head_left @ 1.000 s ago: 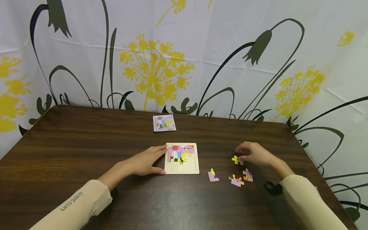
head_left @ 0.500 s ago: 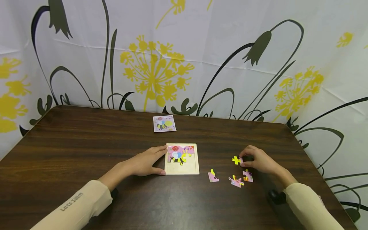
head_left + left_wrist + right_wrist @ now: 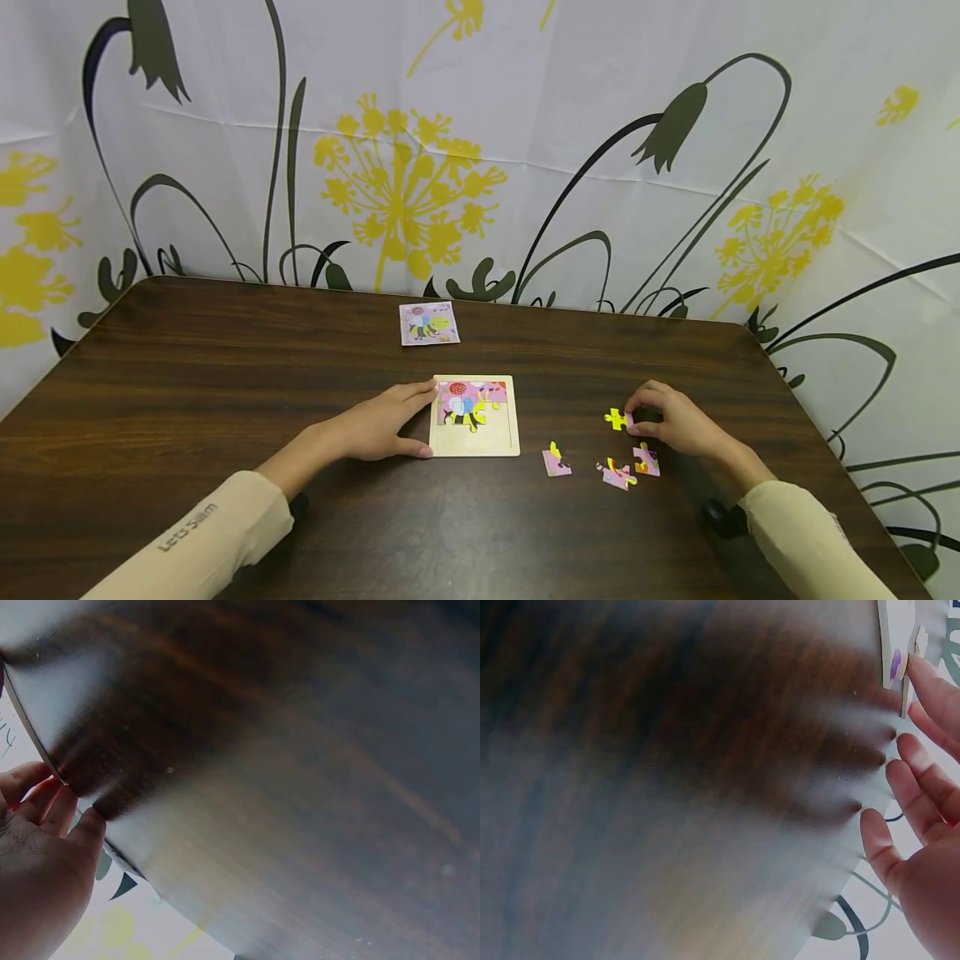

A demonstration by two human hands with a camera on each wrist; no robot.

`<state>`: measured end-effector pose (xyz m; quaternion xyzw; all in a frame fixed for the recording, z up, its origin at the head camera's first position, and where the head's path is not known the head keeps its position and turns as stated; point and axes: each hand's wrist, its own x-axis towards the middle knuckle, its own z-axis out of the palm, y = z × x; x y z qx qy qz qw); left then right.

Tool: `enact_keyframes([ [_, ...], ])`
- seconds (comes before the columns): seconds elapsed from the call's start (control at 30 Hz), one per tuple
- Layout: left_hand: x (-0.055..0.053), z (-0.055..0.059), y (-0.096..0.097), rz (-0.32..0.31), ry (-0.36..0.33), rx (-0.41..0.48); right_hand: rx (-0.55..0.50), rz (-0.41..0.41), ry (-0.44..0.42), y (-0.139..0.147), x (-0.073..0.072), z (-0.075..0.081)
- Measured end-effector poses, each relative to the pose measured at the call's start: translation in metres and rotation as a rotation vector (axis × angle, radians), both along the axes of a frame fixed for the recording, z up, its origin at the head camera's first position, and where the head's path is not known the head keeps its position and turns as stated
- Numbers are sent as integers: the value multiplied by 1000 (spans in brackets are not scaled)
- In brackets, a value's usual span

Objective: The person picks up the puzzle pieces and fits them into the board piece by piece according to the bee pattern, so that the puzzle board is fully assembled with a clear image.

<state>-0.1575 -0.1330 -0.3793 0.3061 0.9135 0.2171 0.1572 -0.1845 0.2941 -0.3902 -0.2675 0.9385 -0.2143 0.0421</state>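
In the head view, my left hand (image 3: 382,423) rests against the left side of a square wooden puzzle tray (image 3: 495,442), fingers at its upper corner and thumb at the lower one. Joined bee-picture pieces (image 3: 468,402) fill the tray's upper part. To the right, my right hand (image 3: 671,419) pinches a yellow and pink puzzle piece (image 3: 616,419) between thumb and index finger; its right part is partly hidden. Right wrist view: the thumb and index finger meet at a thin piece edge (image 3: 907,694), and the other fingertips reach the tabletop.
Loose pieces lie nearby: a pink and yellow one (image 3: 556,460) right of the tray, another (image 3: 617,475) below the right hand, and a third (image 3: 647,460) close beside it. A bee picture card (image 3: 428,323) lies toward the table's back edge. A flowered curtain (image 3: 570,100) hangs behind.
My right hand has shifted slightly right and down, its thumb and index finger closing at the yellow piece's right side. The piece and my left hand stay in place.
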Motion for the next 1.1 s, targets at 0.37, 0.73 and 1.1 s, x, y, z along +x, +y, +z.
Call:
enact_keyframes([
  [0.37, 1, -2, 0, -2, 4, 7, 12, 2, 14, -1, 2, -1],
  [0.73, 0, -2, 0, 3, -4, 4, 20, 20, 30, -1, 2, 1],
  [1.1, 0, 1, 0, -11, 11, 10, 33, 29, 33, -1, 0, 4],
])
